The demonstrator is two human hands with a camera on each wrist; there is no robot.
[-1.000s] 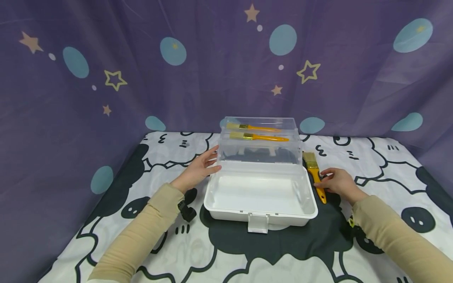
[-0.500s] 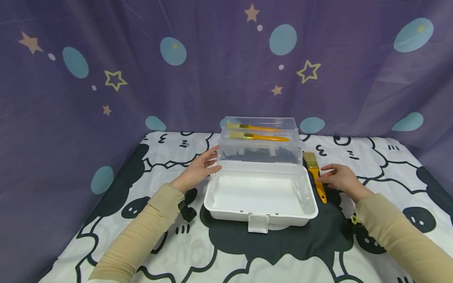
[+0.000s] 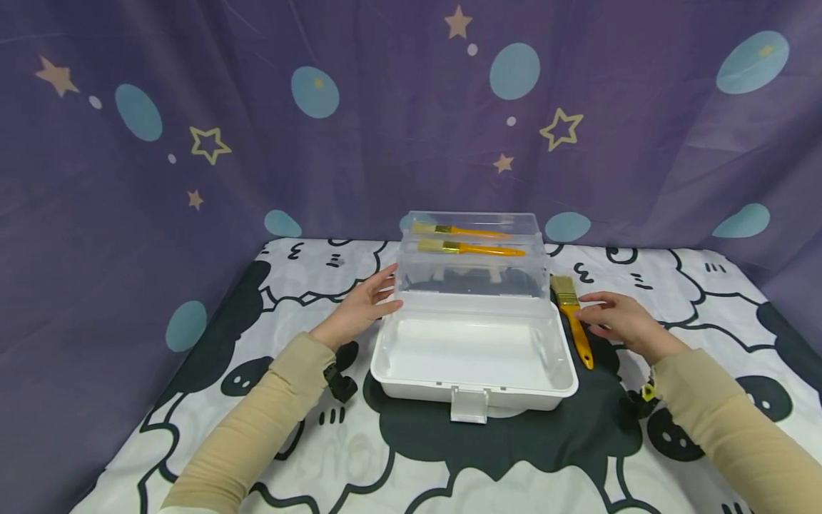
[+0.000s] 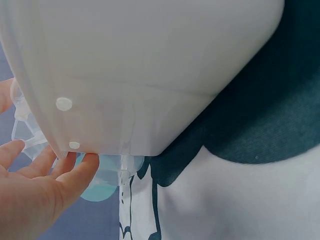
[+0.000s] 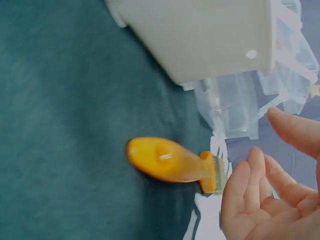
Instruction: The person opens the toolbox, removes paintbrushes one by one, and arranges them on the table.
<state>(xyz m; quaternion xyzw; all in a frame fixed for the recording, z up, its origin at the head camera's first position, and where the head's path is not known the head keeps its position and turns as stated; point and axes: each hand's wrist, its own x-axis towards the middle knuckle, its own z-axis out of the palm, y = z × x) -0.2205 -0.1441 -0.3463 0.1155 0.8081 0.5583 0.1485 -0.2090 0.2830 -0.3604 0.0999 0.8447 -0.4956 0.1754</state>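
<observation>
A white plastic box (image 3: pixel 475 350) stands open in the head view, its clear lid (image 3: pixel 472 277) tipped back. Two yellow-handled paintbrushes, a front brush (image 3: pixel 475 249) and a rear brush (image 3: pixel 465 231), lie in the lid area. My left hand (image 3: pixel 354 305) touches the box's left rear corner with extended fingers; the left wrist view has these fingertips (image 4: pixel 89 162) against its edge. Right of the box lies a wide paintbrush (image 3: pixel 574 321) with a yellow handle. Beside it my right hand (image 3: pixel 619 321) hovers, fingers relaxed, holding nothing; the right wrist view shows a gap between hand and handle.
A cloth (image 3: pixel 347 464) with black-and-white cartoon drawings covers the table. The box's front latch (image 3: pixel 469 405) hangs down towards me. Behind the table hangs a purple curtain (image 3: pixel 411 143) with stars and blue ovals.
My right hand has drifted slightly back and to the right, away from the wide paintbrush's lower handle. The left hand, box and brushes stay in place.
</observation>
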